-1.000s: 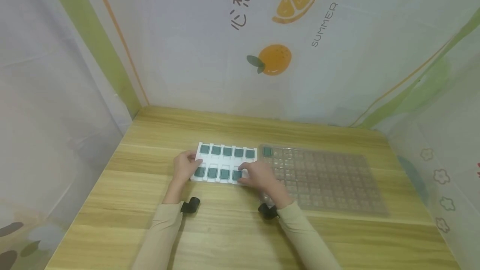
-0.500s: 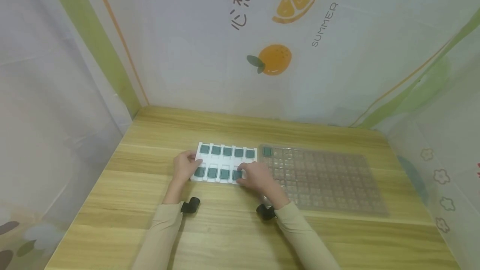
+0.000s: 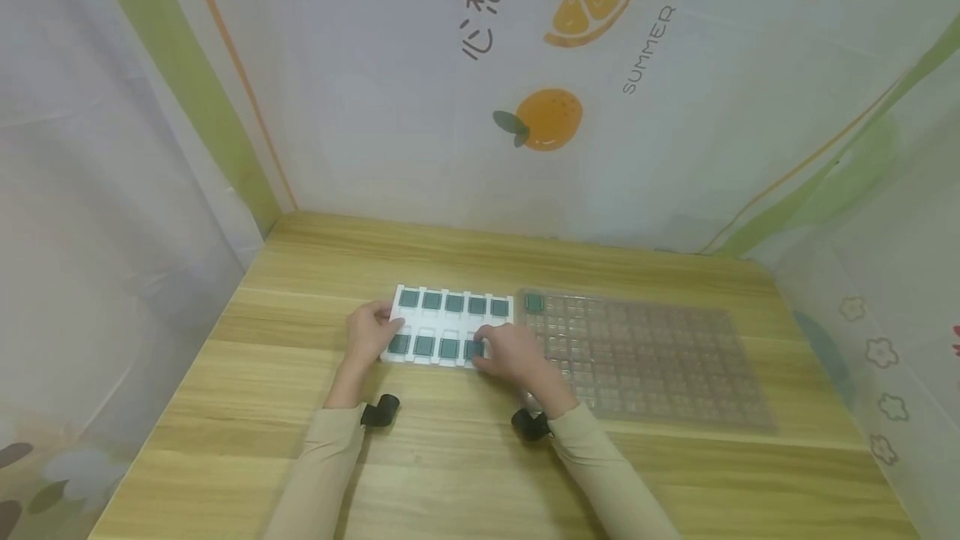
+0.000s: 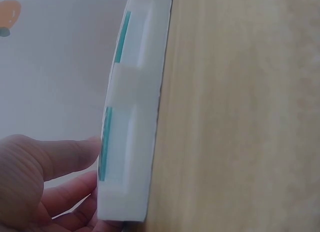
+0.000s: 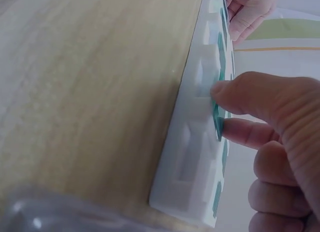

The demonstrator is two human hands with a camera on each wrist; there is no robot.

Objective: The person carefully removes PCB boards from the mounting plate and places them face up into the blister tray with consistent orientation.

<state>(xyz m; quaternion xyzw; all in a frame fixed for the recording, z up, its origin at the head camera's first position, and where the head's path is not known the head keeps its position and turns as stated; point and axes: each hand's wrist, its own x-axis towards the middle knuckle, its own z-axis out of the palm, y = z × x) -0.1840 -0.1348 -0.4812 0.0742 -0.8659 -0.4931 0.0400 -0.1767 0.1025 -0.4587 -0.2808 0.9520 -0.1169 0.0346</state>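
Observation:
A white tray lies on the table, with green square chips in a far row and a near row of slots. At its left end my left hand grips it, thumb on top; in the left wrist view the other fingers curl at its end. My right hand is at the near row's right part. There its thumb and index finger pinch a green square chip. Seen from the right wrist, that chip sits slightly tilted between thumb and index, close over the tray, while the remaining fingers are curled.
To the right lies a large clear plastic tray with many square pockets. One green chip sits in its far left pocket. Behind the wooden table hangs a white printed cloth, with more cloth at both sides.
My right wrist and forearm have shifted slightly left, while the fingers stay at the same chip. The left hand and the white tray have stayed in place.

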